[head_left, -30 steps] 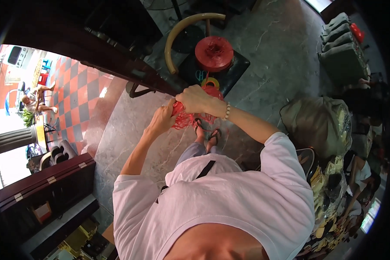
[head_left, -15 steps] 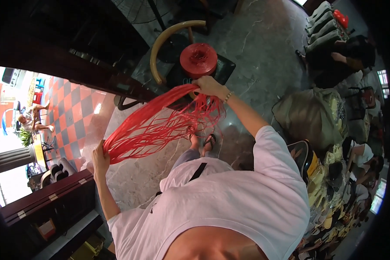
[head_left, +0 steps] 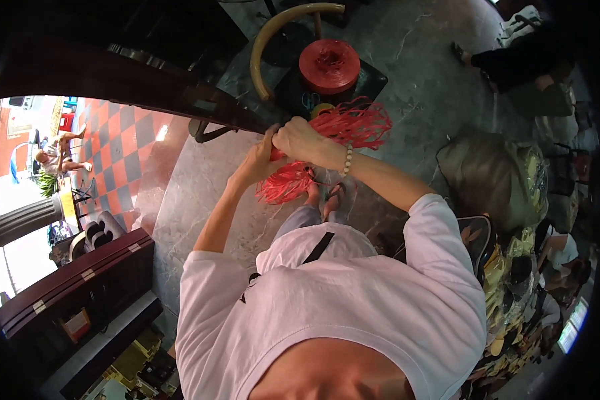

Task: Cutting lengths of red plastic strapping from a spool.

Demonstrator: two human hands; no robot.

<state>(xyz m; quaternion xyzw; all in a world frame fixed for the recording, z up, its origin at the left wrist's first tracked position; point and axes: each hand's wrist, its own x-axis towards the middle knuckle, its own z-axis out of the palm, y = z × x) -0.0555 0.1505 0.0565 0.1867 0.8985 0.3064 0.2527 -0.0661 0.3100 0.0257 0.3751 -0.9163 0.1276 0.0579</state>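
A bundle of red plastic string [head_left: 357,125] is gripped in both my hands, which meet in front of my body. My left hand [head_left: 253,163] is closed round the bundle, thumb up against the other hand. My right hand [head_left: 307,141], with a beaded bracelet at the wrist, is closed on it too. One looped end fans out past the right hand, while another tuft hangs below the hands. The part inside my fingers is mostly hidden. Beyond them, a large red spool of string [head_left: 329,65] sits on a dark chair seat [head_left: 375,79].
The chair has a curved wooden back [head_left: 257,57]. A dark wooden door [head_left: 147,80] with a handle stands at left, beside a red and grey tiled floor [head_left: 120,140]. At right are a large greyish-brown sack [head_left: 477,173] and heaped shoe parts [head_left: 507,340]. Other people sit farther off.
My left hand has come up and right to meet my right hand. The long stretched strands are now gathered into a short bundle between them.
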